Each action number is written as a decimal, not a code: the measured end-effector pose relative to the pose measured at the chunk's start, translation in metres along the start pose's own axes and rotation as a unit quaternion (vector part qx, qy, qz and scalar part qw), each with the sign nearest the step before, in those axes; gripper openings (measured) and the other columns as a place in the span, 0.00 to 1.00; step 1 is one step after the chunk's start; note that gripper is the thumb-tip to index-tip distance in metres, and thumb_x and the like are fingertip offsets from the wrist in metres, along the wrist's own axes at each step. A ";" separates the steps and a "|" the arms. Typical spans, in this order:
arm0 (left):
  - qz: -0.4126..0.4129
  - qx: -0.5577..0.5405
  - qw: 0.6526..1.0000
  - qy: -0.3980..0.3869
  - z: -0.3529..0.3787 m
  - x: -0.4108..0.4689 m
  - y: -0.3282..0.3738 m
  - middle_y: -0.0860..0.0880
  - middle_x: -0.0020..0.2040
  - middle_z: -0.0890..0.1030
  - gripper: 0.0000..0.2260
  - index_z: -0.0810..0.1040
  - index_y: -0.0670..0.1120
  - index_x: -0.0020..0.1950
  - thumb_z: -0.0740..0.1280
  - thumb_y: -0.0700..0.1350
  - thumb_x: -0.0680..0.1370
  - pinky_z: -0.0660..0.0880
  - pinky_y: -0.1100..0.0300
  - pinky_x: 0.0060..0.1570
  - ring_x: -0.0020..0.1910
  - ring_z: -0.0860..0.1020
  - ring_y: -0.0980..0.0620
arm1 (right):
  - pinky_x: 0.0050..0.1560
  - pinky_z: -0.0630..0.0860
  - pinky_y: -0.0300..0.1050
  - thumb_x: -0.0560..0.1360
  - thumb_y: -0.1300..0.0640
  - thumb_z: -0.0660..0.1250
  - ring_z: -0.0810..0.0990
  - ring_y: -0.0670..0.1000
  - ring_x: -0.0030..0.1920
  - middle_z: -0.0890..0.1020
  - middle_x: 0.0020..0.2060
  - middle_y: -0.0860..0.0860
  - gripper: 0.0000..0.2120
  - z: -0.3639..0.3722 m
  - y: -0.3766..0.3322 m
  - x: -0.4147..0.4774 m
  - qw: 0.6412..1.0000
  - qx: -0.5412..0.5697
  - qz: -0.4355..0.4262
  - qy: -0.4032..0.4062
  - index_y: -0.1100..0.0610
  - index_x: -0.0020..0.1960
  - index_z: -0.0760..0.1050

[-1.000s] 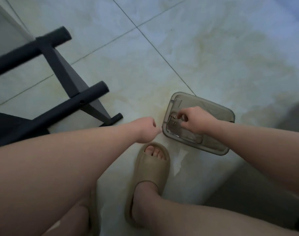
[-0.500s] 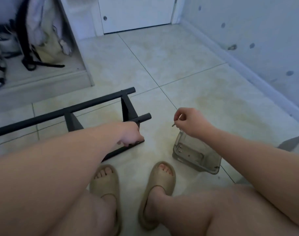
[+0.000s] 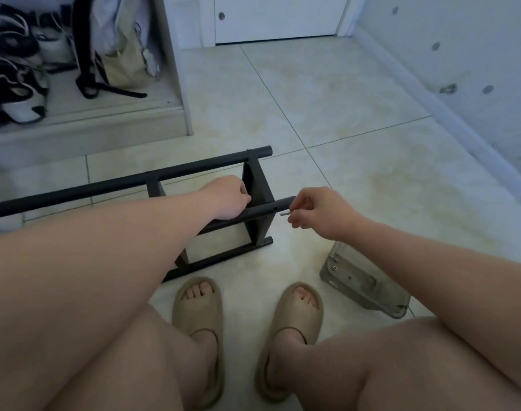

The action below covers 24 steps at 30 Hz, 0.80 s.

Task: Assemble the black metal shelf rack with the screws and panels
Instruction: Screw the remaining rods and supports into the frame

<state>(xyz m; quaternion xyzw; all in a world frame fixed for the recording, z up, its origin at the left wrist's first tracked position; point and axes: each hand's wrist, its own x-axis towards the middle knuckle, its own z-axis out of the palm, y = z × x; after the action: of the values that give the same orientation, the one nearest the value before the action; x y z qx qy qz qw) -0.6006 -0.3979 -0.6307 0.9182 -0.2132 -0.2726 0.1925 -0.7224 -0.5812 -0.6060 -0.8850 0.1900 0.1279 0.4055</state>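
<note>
Rack frame (image 3: 105, 185) lies on its side on the floor, left of centre. Judged stiff, and light enough to steady one-handed. Left hand (image 3: 228, 200) curls round the near tube (image 3: 262, 209), a sound hold beside the hole. Screw (image 3: 285, 213) is small and easily dropped. Right hand (image 3: 321, 215) pinches it just beside the tube end. Frame: matte black tubes, flat struts.

Black on cream
Matte black rack frame (image 3: 194, 167); cream floor tiles (image 3: 357, 84) with yellowish mottling; plain tan slippers (image 3: 198, 310); smoky translucent tray (image 3: 363, 289); silver screw (image 3: 285, 213).
</note>
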 end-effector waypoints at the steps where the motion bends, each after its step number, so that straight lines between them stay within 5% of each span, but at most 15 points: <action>1: -0.008 -0.016 1.000 -0.001 0.001 0.006 -0.001 0.47 0.46 0.81 0.10 0.80 0.47 0.44 0.63 0.49 0.81 0.70 0.56 0.46 0.48 0.77 0.45 | 0.53 0.83 0.59 0.75 0.65 0.70 0.86 0.48 0.40 0.87 0.35 0.49 0.06 0.001 0.002 0.005 1.000 -0.002 0.002 -0.004 0.55 0.44 0.79; 5: -0.049 -0.113 0.991 -0.058 0.010 0.029 -0.005 0.46 0.45 0.84 0.17 0.82 0.41 0.45 0.62 0.53 0.81 0.75 0.53 0.50 0.44 0.79 0.44 | 0.54 0.82 0.61 0.75 0.65 0.72 0.87 0.51 0.41 0.87 0.35 0.50 0.05 0.004 0.010 0.018 1.000 0.011 0.008 -0.022 0.56 0.44 0.78; 9: -0.103 -0.219 0.964 -0.111 0.016 0.041 0.001 0.52 0.45 0.87 0.16 0.83 0.48 0.53 0.63 0.57 0.80 0.71 0.58 0.39 0.41 0.79 0.49 | 0.57 0.82 0.60 0.75 0.65 0.72 0.87 0.54 0.43 0.87 0.38 0.53 0.05 0.009 0.018 0.025 0.998 0.043 0.010 -0.035 0.57 0.45 0.78; 12: -0.106 -0.288 0.936 -0.174 0.022 0.047 0.006 0.47 0.43 0.87 0.13 0.81 0.43 0.56 0.63 0.51 0.82 0.77 0.57 0.40 0.43 0.85 0.49 | 0.56 0.82 0.58 0.76 0.66 0.71 0.87 0.53 0.43 0.87 0.38 0.53 0.06 0.014 0.020 0.028 0.999 0.046 0.003 -0.027 0.57 0.44 0.77; 24: -0.117 -0.321 0.928 -0.148 0.028 0.049 0.011 0.47 0.41 0.85 0.09 0.78 0.44 0.56 0.68 0.48 0.81 0.78 0.60 0.31 0.34 0.85 0.50 | 0.57 0.81 0.63 0.76 0.65 0.71 0.87 0.58 0.46 0.87 0.39 0.55 0.06 0.014 0.024 0.026 0.998 0.064 0.002 -0.007 0.56 0.44 0.77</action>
<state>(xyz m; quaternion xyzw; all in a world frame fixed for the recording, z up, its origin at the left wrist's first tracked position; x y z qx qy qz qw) -0.5830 -0.4379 -0.6682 0.7749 -0.0317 -0.4797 0.4104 -0.7105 -0.5909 -0.6413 -0.8560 0.1966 0.1222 0.4623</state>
